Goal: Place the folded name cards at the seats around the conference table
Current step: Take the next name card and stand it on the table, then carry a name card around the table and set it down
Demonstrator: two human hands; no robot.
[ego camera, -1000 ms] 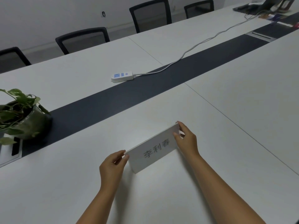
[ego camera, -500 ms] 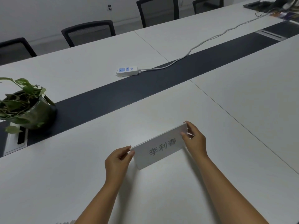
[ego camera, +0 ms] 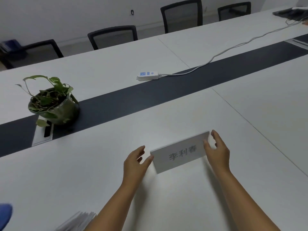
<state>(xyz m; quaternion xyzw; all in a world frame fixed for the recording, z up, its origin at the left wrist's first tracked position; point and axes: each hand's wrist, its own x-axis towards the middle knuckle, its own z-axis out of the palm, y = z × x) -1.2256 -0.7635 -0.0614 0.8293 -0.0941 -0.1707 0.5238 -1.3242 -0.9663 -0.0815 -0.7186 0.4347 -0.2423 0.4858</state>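
Observation:
A folded white name card (ego camera: pixel 180 153) with dark printed characters stands tent-like on the white conference table (ego camera: pixel 175 197). My left hand (ego camera: pixel 135 164) hovers at the card's left end with fingers spread, just off its edge. Beside the card's right end, my right hand (ego camera: pixel 216 151) is open, fingers apart and not gripping. A stack of further folded cards (ego camera: pixel 78 221) lies at the table's near edge, partly hidden by my left forearm.
A potted plant (ego camera: pixel 51 104) sits on the dark centre strip (ego camera: pixel 150 99) at left, over a cable hatch (ego camera: pixel 43 135). A white power strip (ego camera: pixel 147 75) with its cable lies mid-table. Black chairs (ego camera: pixel 113 36) line the far side. A blue object (ego camera: pixel 5 212) shows bottom left.
Both hands have let go of the name card and opened beside its ends; the card now stands by itself. The view has shifted, bringing the plant and card stack into sight.

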